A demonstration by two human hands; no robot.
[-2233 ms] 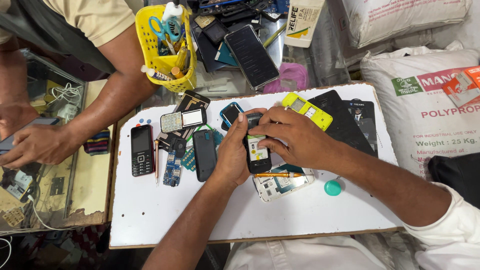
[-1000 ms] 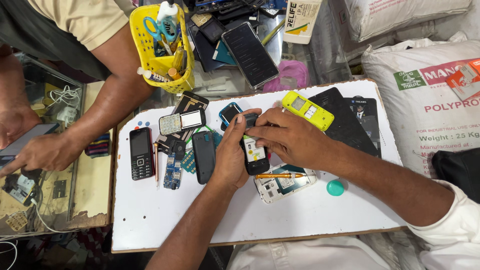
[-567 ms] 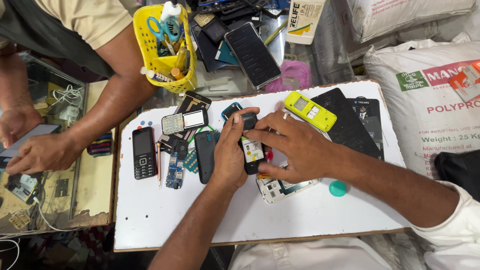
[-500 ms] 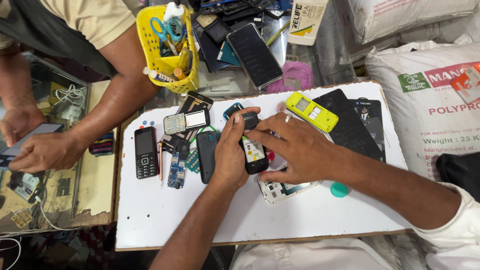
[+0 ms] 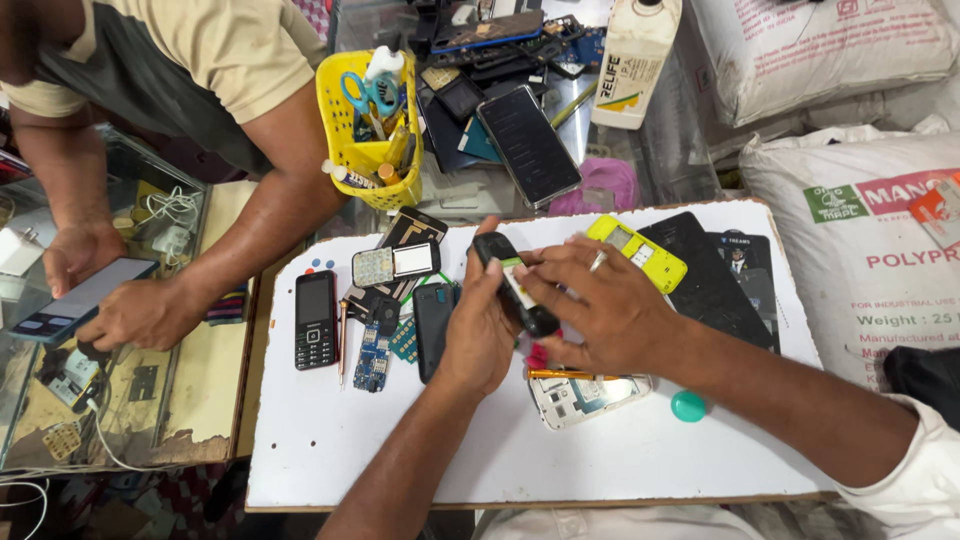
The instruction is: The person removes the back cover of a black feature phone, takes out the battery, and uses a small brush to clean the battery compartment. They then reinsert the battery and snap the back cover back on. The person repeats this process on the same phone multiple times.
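Both my hands hold a small black keypad phone point(image 5: 512, 285) above a white board point(image 5: 330, 450). My left hand point(image 5: 478, 335) grips it from below and the left, thumb up along its top end. My right hand point(image 5: 600, 310) covers its right side, fingertips on the pale inner face of the phone. A ring shows on one right finger. Under my hands lie a white opened phone frame point(image 5: 585, 395) and a thin orange-handled tool point(image 5: 560, 375). A yellow keypad phone point(image 5: 640, 252) lies just beyond my right hand.
On the board lie a black bar phone point(image 5: 316, 318), a black back cover point(image 5: 432, 315), a blue circuit board point(image 5: 372, 350), a silver phone point(image 5: 395, 264), dark flat panels point(image 5: 715, 285) and a green cap point(image 5: 688, 405). A yellow tool basket point(image 5: 368, 130) stands behind. Another person's hands point(image 5: 140, 310) hold a smartphone at left. Sacks at right.
The black phone has tilted in my hands, its top end swung up toward the far side. My right fingers shifted on its face. The other person's hands moved slightly with the smartphone.
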